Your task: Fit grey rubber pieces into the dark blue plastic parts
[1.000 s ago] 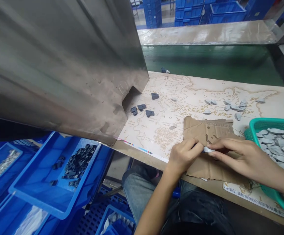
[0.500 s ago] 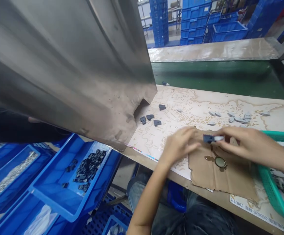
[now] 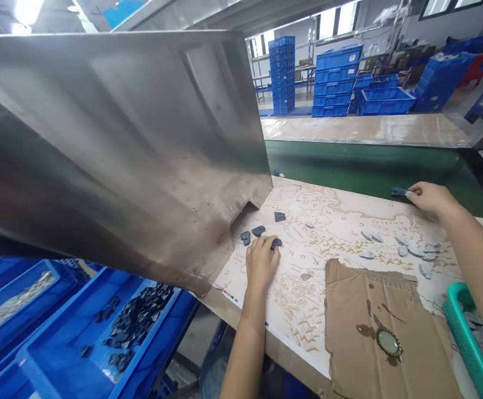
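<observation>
My left hand [image 3: 263, 259] reaches onto the map-printed sheet [image 3: 291, 288], its fingers closed on a small dark plastic piece [image 3: 276, 243]. Close by lie three more dark pieces, one of them a dark block [image 3: 280, 216]. Out over the edge of the green conveyor belt [image 3: 341, 166], my right hand [image 3: 432, 198] pinches a dark piece with a pale part [image 3: 400, 192]. Several thin pale pieces [image 3: 416, 250] are scattered on the sheet. A round cap-like dish [image 3: 389, 342] sits on a stained cardboard piece [image 3: 357, 299].
A large sheet-metal panel [image 3: 162, 138] stands at the left. Below it, a blue bin [image 3: 70, 332] holds many dark pieces. A green basket [image 3: 468, 343] with pale pieces stands at the right. Stacked blue crates [image 3: 336, 80] are behind the belt.
My right hand has moved from above the cardboard out to the belt with the dark and pale piece. My left hand has moved left and taken hold of a dark piece. The view has tilted up.
</observation>
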Tool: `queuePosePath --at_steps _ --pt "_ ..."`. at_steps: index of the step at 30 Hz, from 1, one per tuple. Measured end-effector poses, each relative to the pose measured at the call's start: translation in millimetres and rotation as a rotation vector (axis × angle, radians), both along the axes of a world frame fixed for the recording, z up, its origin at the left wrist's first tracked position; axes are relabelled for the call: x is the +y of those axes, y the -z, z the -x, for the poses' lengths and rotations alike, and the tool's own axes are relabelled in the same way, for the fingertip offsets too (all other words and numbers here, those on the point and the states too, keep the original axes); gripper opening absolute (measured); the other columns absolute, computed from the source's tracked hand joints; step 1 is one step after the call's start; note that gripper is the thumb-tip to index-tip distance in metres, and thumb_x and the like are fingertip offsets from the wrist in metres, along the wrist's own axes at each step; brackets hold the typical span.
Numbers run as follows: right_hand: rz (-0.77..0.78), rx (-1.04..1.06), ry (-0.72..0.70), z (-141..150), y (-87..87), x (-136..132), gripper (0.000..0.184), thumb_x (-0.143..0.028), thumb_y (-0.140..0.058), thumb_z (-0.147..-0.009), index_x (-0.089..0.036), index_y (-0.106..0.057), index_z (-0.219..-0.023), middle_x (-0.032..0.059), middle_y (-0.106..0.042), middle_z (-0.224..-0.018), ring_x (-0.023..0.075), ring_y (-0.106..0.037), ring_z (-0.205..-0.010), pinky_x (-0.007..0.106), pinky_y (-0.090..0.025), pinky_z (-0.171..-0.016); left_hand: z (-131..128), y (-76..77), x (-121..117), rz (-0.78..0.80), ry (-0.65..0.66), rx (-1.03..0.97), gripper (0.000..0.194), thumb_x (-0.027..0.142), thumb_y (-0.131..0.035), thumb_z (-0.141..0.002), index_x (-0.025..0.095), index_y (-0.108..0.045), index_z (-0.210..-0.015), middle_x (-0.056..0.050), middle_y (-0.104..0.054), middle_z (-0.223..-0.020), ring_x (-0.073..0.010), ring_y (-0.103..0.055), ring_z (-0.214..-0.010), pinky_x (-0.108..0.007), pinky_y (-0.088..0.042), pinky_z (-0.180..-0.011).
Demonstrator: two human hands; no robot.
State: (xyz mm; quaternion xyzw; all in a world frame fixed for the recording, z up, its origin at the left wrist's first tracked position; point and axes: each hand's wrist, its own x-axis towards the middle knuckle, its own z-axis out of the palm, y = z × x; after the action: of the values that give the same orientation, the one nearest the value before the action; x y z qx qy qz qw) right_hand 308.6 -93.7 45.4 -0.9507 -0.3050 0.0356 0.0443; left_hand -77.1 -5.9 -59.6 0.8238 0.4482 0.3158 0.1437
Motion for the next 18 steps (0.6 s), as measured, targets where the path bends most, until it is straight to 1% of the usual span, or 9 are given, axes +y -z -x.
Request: queuePosePath --at_steps 3,6,9,10,12,14,15,16,18 --pt "0.056 0.003 0.083 -12.8 1.3 -16.8 0.026 -0.025 -0.058 -0.093 -0.014 -0.058 -0.116 0.0085 -0.061 -0.115 0.0182 -0.06 -0.1 0.038 -0.052 -0.088 -3.4 -0.3 1.0 -0.036 0.021 -0.019 0.028 0.011 -0.055 -0.08 0.02 -0.069 -0.102 -0.007 -0.07 -0.101 -0.0234 -0.064 -0.099 -0.036 -0.051 -0.087" --pt "0.014 -0.008 0.064 -5.7 -12.7 -43.4 0.031 -0.027 -0.055 -0.094 -0.013 -0.055 -0.122 0.0102 -0.059 -0.12 0.019 -0.058 -0.104 0.039 -0.049 -0.091 -2.3 0.6 1.1 -0.042 0.076 -0.087 0.025 0.013 -0.057 -0.079 0.019 -0.069 -0.1 -0.008 -0.07 -0.099 -0.023 -0.064 -0.096 -0.035 -0.051 -0.087" --pt "-0.051 -0.023 -0.001 19.8 -35.2 -83.1 0.033 -0.028 -0.049 -0.097 -0.011 -0.055 -0.124 0.0124 -0.061 -0.119 0.0205 -0.057 -0.107 0.034 -0.044 -0.088 1.1 -3.1 -5.6 0.011 0.123 -0.218 0.023 0.017 -0.058 -0.079 0.019 -0.069 -0.099 -0.008 -0.07 -0.1 -0.0224 -0.065 -0.097 -0.035 -0.052 -0.088" --pt "-0.058 -0.02 -0.022 31.3 -41.6 -99.3 0.032 -0.03 -0.048 -0.097 -0.012 -0.058 -0.121 0.0124 -0.063 -0.116 0.0215 -0.057 -0.105 0.033 -0.043 -0.085 2.3 -5.8 -11.0 0.045 0.129 -0.282 0.022 0.019 -0.058 -0.079 0.019 -0.069 -0.099 -0.008 -0.07 -0.1 -0.0223 -0.065 -0.097 -0.035 -0.053 -0.087" --pt "-0.032 0.033 -0.081 56.4 -48.8 -133.3 0.026 -0.033 -0.05 -0.095 -0.016 -0.066 -0.107 0.0093 -0.068 -0.104 0.0218 -0.06 -0.095 0.032 -0.042 -0.078 4.5 -12.7 -27.4 0.138 0.154 -0.417 0.023 0.024 -0.058 -0.081 0.019 -0.069 -0.101 -0.009 -0.071 -0.103 -0.0216 -0.065 -0.098 -0.033 -0.055 -0.082" --pt "0.029 0.141 -0.162 80.5 -46.7 -164.6 0.015 -0.03 -0.059 -0.089 -0.02 -0.071 -0.089 0.0039 -0.071 -0.09 0.0193 -0.062 -0.084 0.029 -0.042 -0.075 6.9 -19.3 -49.5 0.249 0.229 -0.514 0.024 0.029 -0.059 -0.082 0.019 -0.069 -0.101 -0.009 -0.071 -0.104 -0.0204 -0.067 -0.097 -0.03 -0.056 -0.077" --pt "0.059 0.192 -0.194 90.7 -42.6 -177.6 0.011 -0.027 -0.062 -0.086 -0.022 -0.072 -0.085 0.0022 -0.072 -0.088 0.0184 -0.063 -0.083 0.029 -0.043 -0.076 7.9 -21.5 -61.3 0.309 0.29 -0.538 0.024 0.031 -0.061 -0.081 0.019 -0.07 -0.1 -0.009 -0.072 -0.103 -0.0198 -0.067 -0.096 -0.029 -0.057 -0.075" --pt "0.084 0.225 -0.213 99.1 -37.0 -188.3 0.01 -0.023 -0.063 -0.084 -0.023 -0.073 -0.084 0.002 -0.072 -0.09 0.0188 -0.064 -0.084 0.029 -0.043 -0.077 8.6 -22.6 -72.7 0.37 0.353 -0.554 0.024 0.032 -0.063 -0.08 0.02 -0.071 -0.099 -0.009 -0.072 -0.102 -0.0195 -0.068 -0.095 -0.028 -0.057 -0.074" --pt "0.116 0.226 -0.206 110.0 -24.0 -202.6 0.015 -0.021 -0.059 -0.084 -0.02 -0.073 -0.088 0.0071 -0.072 -0.099 0.0236 -0.065 -0.09 0.032 -0.044 -0.08 8.9 -20.5 -92.0 0.488 0.434 -0.593 0.024 0.033 -0.067 -0.077 0.019 -0.072 -0.096 -0.009 -0.073 -0.1 -0.0194 -0.069 -0.094 -0.027 -0.058 -0.073"
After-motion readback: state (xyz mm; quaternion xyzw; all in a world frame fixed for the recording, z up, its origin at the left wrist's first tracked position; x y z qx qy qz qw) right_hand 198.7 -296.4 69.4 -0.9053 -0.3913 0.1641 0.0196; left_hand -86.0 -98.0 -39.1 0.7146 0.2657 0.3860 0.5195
